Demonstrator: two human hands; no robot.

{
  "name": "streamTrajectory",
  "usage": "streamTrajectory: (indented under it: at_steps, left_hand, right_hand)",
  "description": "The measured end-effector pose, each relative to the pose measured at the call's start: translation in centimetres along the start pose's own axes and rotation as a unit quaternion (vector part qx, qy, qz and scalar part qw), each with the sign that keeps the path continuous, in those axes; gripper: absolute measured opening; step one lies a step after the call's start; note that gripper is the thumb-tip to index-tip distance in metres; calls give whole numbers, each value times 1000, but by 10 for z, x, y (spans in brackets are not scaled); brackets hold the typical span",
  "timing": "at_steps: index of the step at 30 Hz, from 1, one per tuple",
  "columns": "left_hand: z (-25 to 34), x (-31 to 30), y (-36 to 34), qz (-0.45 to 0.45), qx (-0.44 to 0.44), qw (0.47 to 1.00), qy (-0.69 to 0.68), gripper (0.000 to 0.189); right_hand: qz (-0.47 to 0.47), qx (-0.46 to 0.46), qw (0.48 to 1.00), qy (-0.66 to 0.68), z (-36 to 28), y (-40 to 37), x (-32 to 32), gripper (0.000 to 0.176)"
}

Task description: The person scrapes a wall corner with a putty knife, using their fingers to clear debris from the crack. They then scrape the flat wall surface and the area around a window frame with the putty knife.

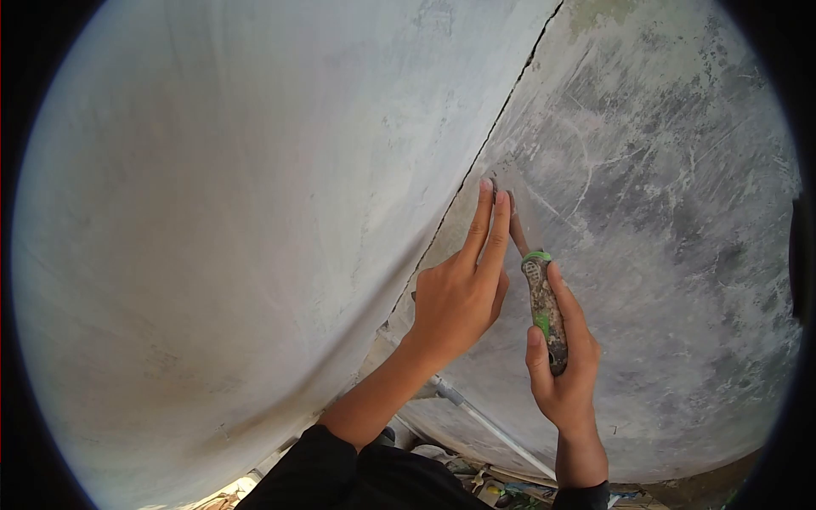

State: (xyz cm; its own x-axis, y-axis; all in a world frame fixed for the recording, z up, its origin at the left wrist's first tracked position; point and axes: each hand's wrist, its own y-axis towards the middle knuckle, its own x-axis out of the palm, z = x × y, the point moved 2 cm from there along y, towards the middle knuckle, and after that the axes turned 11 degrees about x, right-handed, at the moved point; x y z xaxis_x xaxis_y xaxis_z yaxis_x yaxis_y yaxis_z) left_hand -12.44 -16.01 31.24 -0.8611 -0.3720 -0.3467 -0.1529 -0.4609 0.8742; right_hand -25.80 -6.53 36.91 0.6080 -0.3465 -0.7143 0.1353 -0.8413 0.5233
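My right hand [570, 357] is closed around the handle of a putty knife [544, 310], a dirty black-and-green grip with crusted residue. Its blade end lies against the grey wall near a dark crack. My left hand [463, 293] reaches across with two fingers stretched out, their tips resting on or beside the blade end. The other left fingers are partly hidden below. Just left of the fingertips runs the narrow crack [482, 151], where the rough grey wall [663, 221] meets a smoother pale surface [221, 187].
A pale pipe [497, 431] slants along the wall's lower part. Loose debris [493, 489] lies on the ground at the bottom, beyond my dark sleeves. A dark object [799, 259] shows at the right edge.
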Motion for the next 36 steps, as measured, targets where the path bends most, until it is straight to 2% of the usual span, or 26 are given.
streamTrajectory:
  at_steps: [5, 8, 11, 21, 26, 29, 36]
  left_hand:
    - [-7, 0, 7, -3, -8, 1000, 28, 83]
    - [-2, -4, 7, -5, -2, 1000, 5, 84]
    - [-5, -3, 4, 2, 13, 1000, -4, 85]
    - [2, 3, 3, 1, -7, 1000, 5, 82]
    - [-3, 0, 8, 23, -23, 999, -8, 81]
    - [-4, 9, -1, 55, 28, 998, 0, 88]
    - [-8, 7, 1, 52, 22, 998, -7, 86]
  right_hand:
    - [15, -4, 1000, 16, 7, 9, 9, 57]
    - [-2, 39, 999, 28, 1, 3, 6, 56]
    - [14, 10, 1000, 13, -1, 0, 8, 56]
    - [13, 24, 999, 22, 1, -2, 8, 58]
    - [16, -11, 999, 29, -4, 4, 19, 61]
    - [17, 3, 999, 36, -1, -7, 15, 62]
    - [31, 16, 997, 62, 0, -8, 25, 60]
